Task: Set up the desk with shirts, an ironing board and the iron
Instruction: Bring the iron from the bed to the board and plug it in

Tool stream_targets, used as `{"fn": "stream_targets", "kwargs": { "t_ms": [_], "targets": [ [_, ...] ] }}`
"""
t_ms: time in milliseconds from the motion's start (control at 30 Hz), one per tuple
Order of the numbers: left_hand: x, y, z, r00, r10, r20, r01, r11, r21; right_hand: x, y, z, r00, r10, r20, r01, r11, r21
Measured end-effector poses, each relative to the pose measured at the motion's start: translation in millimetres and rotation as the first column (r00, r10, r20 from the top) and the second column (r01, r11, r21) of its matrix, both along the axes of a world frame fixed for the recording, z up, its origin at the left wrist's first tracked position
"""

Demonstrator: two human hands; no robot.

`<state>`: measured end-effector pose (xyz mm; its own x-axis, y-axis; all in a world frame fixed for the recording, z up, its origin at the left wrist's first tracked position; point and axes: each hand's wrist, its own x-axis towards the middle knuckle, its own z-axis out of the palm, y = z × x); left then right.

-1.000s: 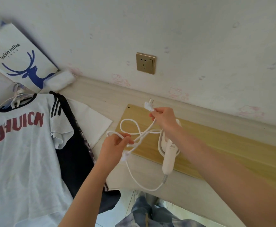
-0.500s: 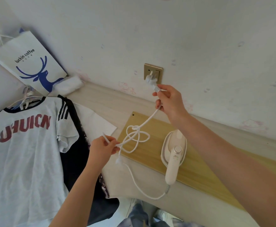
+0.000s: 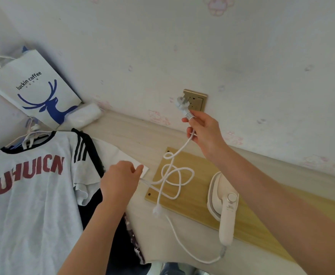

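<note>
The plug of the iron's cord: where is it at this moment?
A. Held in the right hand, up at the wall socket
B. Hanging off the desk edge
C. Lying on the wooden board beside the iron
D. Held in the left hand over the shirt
A: the right hand holds the plug just in front of the wall socket, prongs not visibly seated, while the left hand pinches the cord lower down.
</note>
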<state>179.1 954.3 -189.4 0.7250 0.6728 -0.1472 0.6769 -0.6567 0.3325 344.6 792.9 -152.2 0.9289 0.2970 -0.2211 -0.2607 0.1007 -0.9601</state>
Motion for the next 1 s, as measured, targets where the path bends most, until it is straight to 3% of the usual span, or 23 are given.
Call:
{"fn": "stream_targets", "kwargs": {
  "t_ms": [100,200,400,533,667,733,833,900,1000],
  "targets": [
    [22.4,6.8,8.4,0.982,-0.045,0.186,0.057,0.996,-0.061,1.4,3.5,-4.8,1.0,0.001,0.006,-0.001,1.0,-0.016],
    [51.1,5.8,11.4,0.941,-0.029,0.338,0.138,0.942,-0.305,1.5,6.2,-11.2,1.0,0.016,-0.015,-0.016,1.0,-0.025],
    [102.9,-7.1,22.1,0.847,0.148,0.511,0.322,0.621,-0.715,3.4,11.5,-23.6,0.97,0.113,-0.216,-0.076,0.982,0.172],
    [124.8,-8.9,23.0,0.824,0.204,0.529,0.391,0.472,-0.79,8.3,9.8,-32.8,0.917,0.204,-0.343,-0.104,0.952,0.287],
    [137.9,-7.1,14.4,0.807,0.227,0.545,0.401,0.467,-0.788,19.4,9.3,-40.8,0.892,0.212,-0.399,-0.07,0.937,0.342],
    [145.2,-7.0,11.2,0.798,0.244,0.552,0.4,0.47,-0.787,25.1,12.5,-44.9,0.916,0.18,-0.359,-0.092,0.965,0.247],
    [157.9,-10.3,8.6,0.786,0.298,0.542,0.392,0.438,-0.809,33.0,21.2,-52.4,0.988,0.123,-0.095,-0.136,0.98,-0.145],
    [167.8,-12.8,3.9,0.776,0.338,0.532,0.359,0.458,-0.814,38.1,25.9,-57.2,0.982,0.105,0.157,-0.031,0.91,-0.414],
    [182.4,-13.8,-10.5,0.783,0.32,0.533,0.284,0.578,-0.765,47.2,28.8,-61.9,0.923,0.087,0.375,0.157,0.805,-0.572]
  ]
}}
